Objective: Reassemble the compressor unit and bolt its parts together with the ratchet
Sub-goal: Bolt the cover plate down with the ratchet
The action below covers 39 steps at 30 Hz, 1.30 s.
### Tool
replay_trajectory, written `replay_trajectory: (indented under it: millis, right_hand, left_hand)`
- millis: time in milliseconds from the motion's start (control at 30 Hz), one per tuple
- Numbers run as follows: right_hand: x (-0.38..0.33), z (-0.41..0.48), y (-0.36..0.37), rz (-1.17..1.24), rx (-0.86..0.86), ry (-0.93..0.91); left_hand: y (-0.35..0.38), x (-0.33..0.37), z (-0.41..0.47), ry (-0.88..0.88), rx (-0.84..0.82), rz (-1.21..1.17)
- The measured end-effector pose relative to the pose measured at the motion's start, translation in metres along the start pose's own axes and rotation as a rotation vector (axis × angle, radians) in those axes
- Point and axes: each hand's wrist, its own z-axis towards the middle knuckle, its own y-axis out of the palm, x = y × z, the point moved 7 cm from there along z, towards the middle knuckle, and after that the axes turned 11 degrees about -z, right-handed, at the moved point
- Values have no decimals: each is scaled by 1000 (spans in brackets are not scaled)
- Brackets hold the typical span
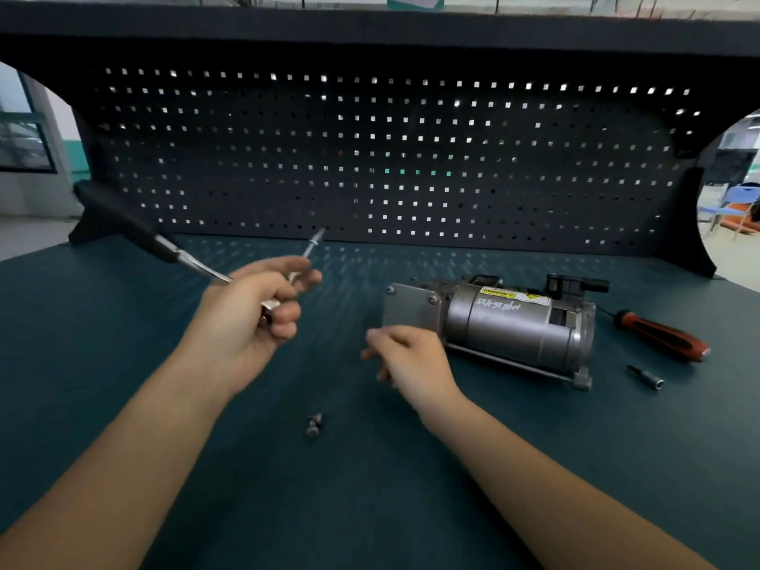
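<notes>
Loose bolts (314,424) lie between both forearms.

The person's body shows only as two arms. The left hand (255,318) and right hand (411,364) are bare, and both forearms are bare from the wrist down to the picture's lower edge. The arms are slender. The right hand's fingers (376,343) are blurred.

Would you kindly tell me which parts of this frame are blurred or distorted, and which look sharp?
Head view: the left hand, its ratchet and the right hand are motion-blurred; the compressor and screwdriver look fairly sharp; the wide-angle lens bows the pegboard and shelf; backlight glints through the pegboard holes.
</notes>
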Motion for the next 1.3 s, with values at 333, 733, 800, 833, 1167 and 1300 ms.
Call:
replay_trajectory:
  millis: [333,733,800,833,1167,1300]
  right_hand:
    - [-20,-35,50,-686,-413,-550]
    - [-23,-26,-16,-734,168,-578]
    - [-12,-24,-48,-768,310,-543]
    - [-5,-23,-59,-787,343,-505]
    - [16,-7,-64,-859,339,-333]
    - [18,-5,-63,-873,366,-270]
  left_hand:
    - [-30,-24,19,-52,116,106]
    - [-36,-53,22,-181,129,255]
    - [-34,-57,22,-212,102,272]
    - [-33,-59,21,-228,90,285]
    - [-25,-76,17,-290,19,334]
    - [-24,-80,15,-309,4,361]
